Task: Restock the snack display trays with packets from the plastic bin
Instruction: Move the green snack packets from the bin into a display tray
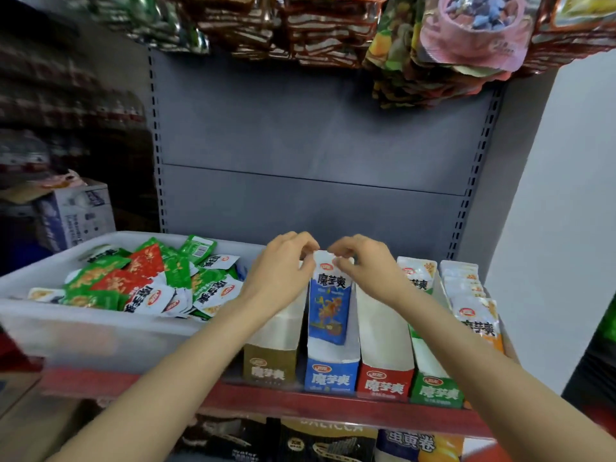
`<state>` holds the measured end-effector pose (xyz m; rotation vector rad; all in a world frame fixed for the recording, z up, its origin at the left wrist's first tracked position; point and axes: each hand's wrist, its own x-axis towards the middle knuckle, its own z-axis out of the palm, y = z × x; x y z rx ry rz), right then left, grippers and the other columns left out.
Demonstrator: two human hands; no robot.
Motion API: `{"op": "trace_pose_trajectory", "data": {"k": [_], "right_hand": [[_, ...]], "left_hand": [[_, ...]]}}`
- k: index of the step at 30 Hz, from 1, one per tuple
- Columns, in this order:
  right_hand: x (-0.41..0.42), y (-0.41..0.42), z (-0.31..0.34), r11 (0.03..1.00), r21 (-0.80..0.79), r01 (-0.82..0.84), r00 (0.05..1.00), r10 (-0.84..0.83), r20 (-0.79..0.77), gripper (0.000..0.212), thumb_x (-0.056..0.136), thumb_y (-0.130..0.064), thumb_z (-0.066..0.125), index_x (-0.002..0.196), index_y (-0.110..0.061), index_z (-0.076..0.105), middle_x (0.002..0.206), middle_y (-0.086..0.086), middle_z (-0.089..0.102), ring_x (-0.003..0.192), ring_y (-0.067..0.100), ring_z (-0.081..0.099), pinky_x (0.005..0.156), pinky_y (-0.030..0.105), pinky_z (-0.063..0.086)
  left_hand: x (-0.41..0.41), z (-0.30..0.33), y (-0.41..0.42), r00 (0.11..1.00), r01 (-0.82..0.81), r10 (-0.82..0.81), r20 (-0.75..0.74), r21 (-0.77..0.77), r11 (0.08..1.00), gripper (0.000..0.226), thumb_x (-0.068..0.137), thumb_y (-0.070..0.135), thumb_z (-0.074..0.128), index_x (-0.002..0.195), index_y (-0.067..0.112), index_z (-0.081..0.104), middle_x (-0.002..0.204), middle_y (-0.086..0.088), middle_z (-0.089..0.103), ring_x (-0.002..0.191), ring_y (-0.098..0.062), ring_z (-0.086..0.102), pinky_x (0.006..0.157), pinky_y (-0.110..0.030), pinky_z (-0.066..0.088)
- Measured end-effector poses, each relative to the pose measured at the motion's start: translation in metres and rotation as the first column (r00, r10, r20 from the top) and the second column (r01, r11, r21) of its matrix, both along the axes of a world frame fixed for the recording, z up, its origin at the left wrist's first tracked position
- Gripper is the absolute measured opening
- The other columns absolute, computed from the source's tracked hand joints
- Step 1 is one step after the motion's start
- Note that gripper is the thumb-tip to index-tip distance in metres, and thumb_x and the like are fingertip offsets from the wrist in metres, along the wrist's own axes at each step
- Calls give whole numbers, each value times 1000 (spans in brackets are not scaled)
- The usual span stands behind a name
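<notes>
1. A blue-and-white foil snack packet is held upright in the blue-fronted cardboard display tray, second from the left in a row of four trays on the red-edged shelf.
2. The packet's top seal is pinched from both sides: the left hand grips the upper left corner with curled fingers, and the right hand grips the upper right corner likewise. Both hands are closed on the packet; neither is free.
3. The packet's lower edge appears to be inside the tray, but whether it is fully seated cannot be told.
4. The olive-fronted cardboard tray to the left and the red-fronted cardboard tray to the right show no packets from this angle. The green-fronted cardboard tray holds white packets at its rear.
5. The translucent white plastic bin stands just beside the trays on the left and is well filled with loose green, red and white packets.
6. Handling judgement: the packet is expected to be light, thin and flexible, with a smooth, possibly slippery film surface. The flat sealed top edge is judged the firmest place to take hold; the filled middle is likely to buckle or slide under pressure.
7. Because the packet is soft, it may slump forward in a nearly empty tray; support at the top seal is advised until it leans against the tray wall.
</notes>
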<state>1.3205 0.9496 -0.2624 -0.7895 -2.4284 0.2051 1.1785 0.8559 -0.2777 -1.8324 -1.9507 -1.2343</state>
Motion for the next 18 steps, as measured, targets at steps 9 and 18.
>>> {"op": "trace_pose_trajectory", "data": {"k": [9, 18], "right_hand": [[-152, -57, -17, 993, -104, -52, 943, 83, 321, 47, 89, -34, 60, 129, -11, 51, 126, 12, 56, 118, 30, 51, 93, 37, 46], [-185, -64, -11, 938, -319, 137, 967, -58, 247, 48, 73, -30, 81, 109, -4, 63, 105, 12, 68, 101, 26, 64, 84, 32, 52]], "left_hand": [[-137, -10, -65, 943, -329, 322, -79, -333, 884, 38, 88, 14, 60, 125, 10, 55, 127, -12, 59, 115, -27, 55, 96, -32, 42], [-173, -27, -82, 958, -211, 280, 60, -511, 833, 61, 85, 38, 66, 137, 10, 48, 133, -15, 55, 123, -27, 51, 97, -30, 42]]}}
